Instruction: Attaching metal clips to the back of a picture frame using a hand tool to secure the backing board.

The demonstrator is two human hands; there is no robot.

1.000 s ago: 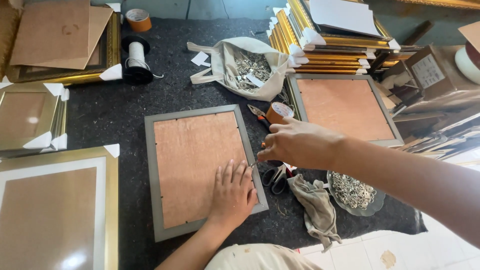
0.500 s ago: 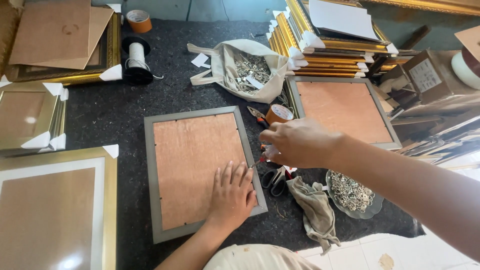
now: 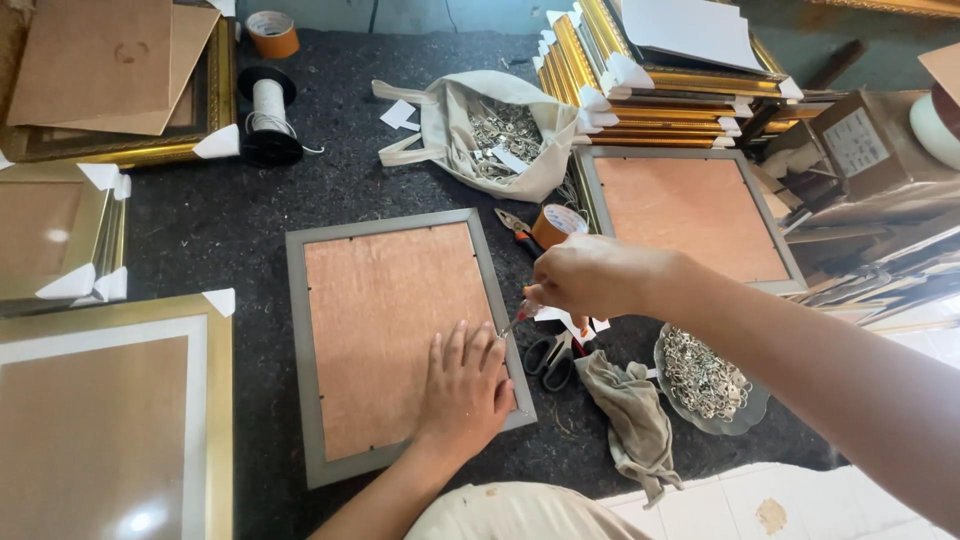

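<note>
We record one grey picture frame (image 3: 400, 340), face down at the centre of the dark felt worktable (image 3: 220, 220), brown backing board up. Our left hand (image 3: 465, 385) lies flat and open on its lower right corner, holding nothing. Our right hand (image 3: 590, 275) is closed around a small red-handled tool (image 3: 518, 318), tip at the frame's right edge. Just beside: black scissors (image 3: 550, 355), grey cloth (image 3: 630, 420), dish of metal clips (image 3: 705, 380).
</note>
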